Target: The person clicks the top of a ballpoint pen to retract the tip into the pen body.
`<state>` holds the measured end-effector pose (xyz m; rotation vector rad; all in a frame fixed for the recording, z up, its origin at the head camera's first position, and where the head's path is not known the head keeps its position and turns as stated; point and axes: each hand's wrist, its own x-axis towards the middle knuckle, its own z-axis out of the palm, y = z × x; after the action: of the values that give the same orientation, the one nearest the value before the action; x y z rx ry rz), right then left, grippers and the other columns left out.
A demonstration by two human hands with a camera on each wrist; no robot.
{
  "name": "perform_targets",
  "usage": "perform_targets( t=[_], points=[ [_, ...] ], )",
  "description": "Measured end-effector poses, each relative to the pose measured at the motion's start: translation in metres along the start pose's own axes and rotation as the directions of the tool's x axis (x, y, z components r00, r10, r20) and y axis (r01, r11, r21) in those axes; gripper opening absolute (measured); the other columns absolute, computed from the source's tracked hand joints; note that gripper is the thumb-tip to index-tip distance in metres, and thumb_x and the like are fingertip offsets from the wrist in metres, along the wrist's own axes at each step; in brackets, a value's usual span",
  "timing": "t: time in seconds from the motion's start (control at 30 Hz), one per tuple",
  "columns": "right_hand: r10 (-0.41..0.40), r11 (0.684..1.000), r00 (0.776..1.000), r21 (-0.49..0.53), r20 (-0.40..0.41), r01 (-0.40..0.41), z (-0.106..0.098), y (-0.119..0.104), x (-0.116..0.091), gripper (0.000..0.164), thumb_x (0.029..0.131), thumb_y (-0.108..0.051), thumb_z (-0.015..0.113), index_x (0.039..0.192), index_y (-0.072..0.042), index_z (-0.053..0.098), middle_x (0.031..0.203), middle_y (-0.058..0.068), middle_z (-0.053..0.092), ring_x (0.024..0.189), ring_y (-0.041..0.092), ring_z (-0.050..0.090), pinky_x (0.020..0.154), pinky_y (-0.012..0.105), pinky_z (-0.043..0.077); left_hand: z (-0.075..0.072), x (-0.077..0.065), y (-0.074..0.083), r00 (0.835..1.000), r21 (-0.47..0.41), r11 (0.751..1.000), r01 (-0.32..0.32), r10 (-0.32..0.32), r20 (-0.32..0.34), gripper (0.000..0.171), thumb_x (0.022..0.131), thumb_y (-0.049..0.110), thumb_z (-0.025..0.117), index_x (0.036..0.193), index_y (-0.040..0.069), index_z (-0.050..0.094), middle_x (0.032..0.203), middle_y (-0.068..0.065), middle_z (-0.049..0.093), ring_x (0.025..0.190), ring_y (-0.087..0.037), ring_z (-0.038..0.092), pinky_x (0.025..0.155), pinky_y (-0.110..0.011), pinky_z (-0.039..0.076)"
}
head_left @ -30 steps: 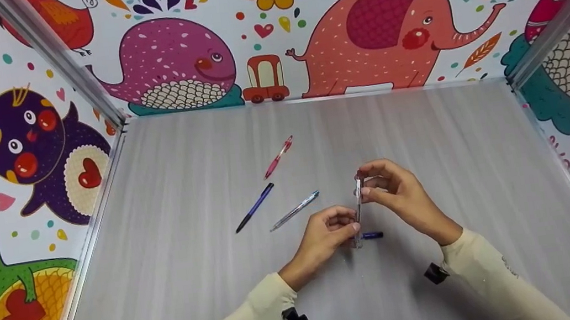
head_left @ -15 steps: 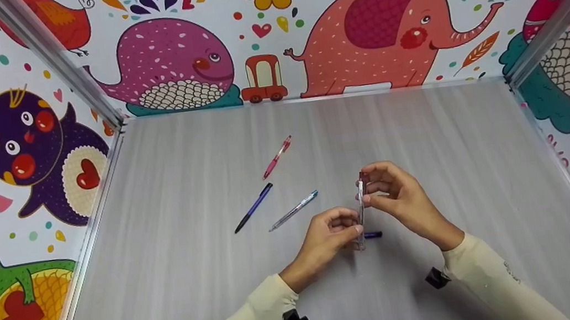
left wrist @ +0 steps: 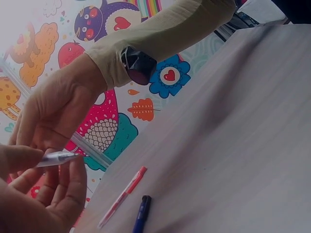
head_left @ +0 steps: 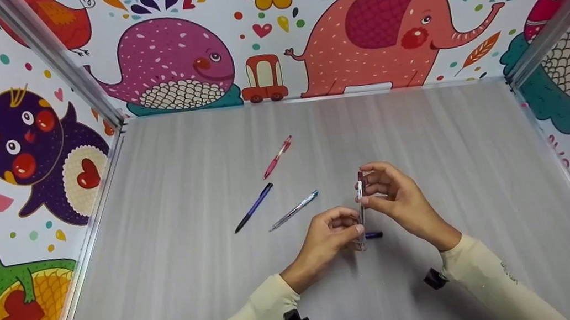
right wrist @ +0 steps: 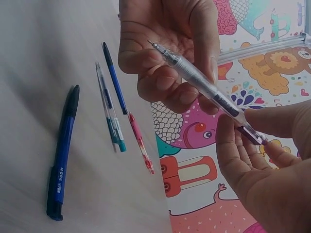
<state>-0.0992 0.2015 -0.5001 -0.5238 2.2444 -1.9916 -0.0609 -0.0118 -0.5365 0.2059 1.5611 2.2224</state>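
A clear ballpoint pen (head_left: 360, 192) with a dark red clip end is held between both hands above the table. My left hand (head_left: 324, 237) pinches the lower barrel near the tip. With thumb and fingers, my right hand (head_left: 405, 201) grips the upper end by the clip. The right wrist view shows the pen's (right wrist: 206, 90) ribbed barrel, with its metal point out past the left fingers. Partly behind the held pen, a blue pen (head_left: 374, 235) lies on the table; its dark ends show in the right wrist view.
Left of the hands, a clear pen with a teal end (head_left: 294, 210), a blue and black pen (head_left: 254, 208) and a pink pen (head_left: 277, 157) lie on the grey table (head_left: 199, 306). Printed cartoon panels (head_left: 182, 63) with metal edge rails enclose the table.
My right thumb has moved slightly down the pen, and the pen stands a little straighter in the head view. Both hands keep hold of it. The pens on the table lie as before.
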Motion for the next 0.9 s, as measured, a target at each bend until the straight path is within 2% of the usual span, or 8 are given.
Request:
perform_targets(
  t=[0.13,0.5,0.9],
  points=[
    [-0.010,1.000,1.000,-0.006,0.010,0.010,0.0012,0.0010,0.0015,0.055,0.096,0.010,0.078,0.147,0.000,0.059,0.120,0.021,0.071,0.104,0.028,0.075,0.085,0.032,0.065,-0.0004,-0.0009,-0.0006,1.000,-0.002,1.000,0.001,-0.001,-0.012,0.025,0.099,-0.004,0.074,0.122,-0.010,0.069,0.102,-0.007,0.071,0.087,-0.015,0.072,0.076,-0.031,0.064],
    [-0.066,0.998,0.997,-0.007,0.039,0.067,0.0026,0.0034,0.0033,0.047,0.097,0.008,0.079,0.140,0.010,0.060,0.118,0.026,0.071,0.103,0.024,0.074,0.087,0.031,0.064,0.0000,-0.0036,-0.0007,0.999,-0.044,0.999,0.029,-0.031,-0.032,0.025,0.098,-0.004,0.075,0.123,-0.005,0.070,0.103,-0.006,0.071,0.086,-0.016,0.073,0.075,-0.032,0.064],
    [-0.064,0.998,0.998,-0.019,0.023,0.064,0.0026,0.0028,0.0029,0.045,0.095,0.008,0.081,0.137,0.002,0.065,0.117,0.025,0.073,0.103,0.025,0.074,0.087,0.030,0.063,0.0018,-0.0049,-0.0016,0.999,-0.053,0.998,0.028,-0.031,-0.043,0.023,0.098,-0.006,0.074,0.121,-0.008,0.071,0.100,-0.008,0.073,0.084,-0.017,0.073,0.074,-0.031,0.064]
  ],
)
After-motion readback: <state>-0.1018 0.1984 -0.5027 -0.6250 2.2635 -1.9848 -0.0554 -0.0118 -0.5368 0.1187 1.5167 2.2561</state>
